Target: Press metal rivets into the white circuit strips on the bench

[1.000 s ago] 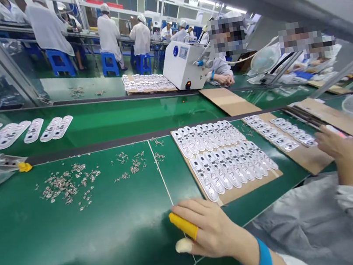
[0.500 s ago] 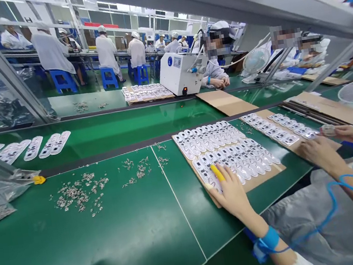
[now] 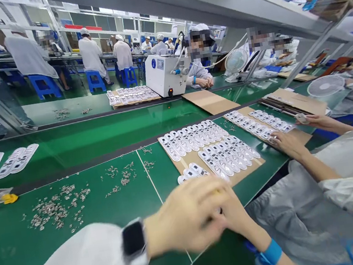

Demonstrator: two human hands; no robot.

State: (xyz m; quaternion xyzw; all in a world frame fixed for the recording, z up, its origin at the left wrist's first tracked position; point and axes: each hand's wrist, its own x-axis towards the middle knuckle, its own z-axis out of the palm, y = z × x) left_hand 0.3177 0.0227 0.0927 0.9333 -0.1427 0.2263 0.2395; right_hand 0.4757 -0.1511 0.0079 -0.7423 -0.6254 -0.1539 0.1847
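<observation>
My left hand point(image 3: 189, 214), in a white sleeve with a dark watch, reaches in from the lower left over the green mat. It lies over my right hand point(image 3: 238, 216), which wears a blue wrist strap. Both hands are smeared by motion, and the fingers of the right are hidden behind the left. Just beyond them a cardboard sheet point(image 3: 181, 163) carries rows of white plastic parts point(image 3: 197, 136). Two or three of these parts point(image 3: 191, 173) lie at its near corner by my hands.
Small metal pieces point(image 3: 55, 208) are scattered on the mat to the left. A co-worker's hand point(image 3: 286, 142) rests on a second cardboard sheet point(image 3: 301, 136) to the right. A conveyor belt point(image 3: 96, 131), a white machine point(image 3: 163, 74) and a fan point(image 3: 325, 86) stand beyond.
My right hand went from the mat onto the cardboard's parts, then drew back toward me. My left arm has come into view and now covers it. The view has shifted right.
</observation>
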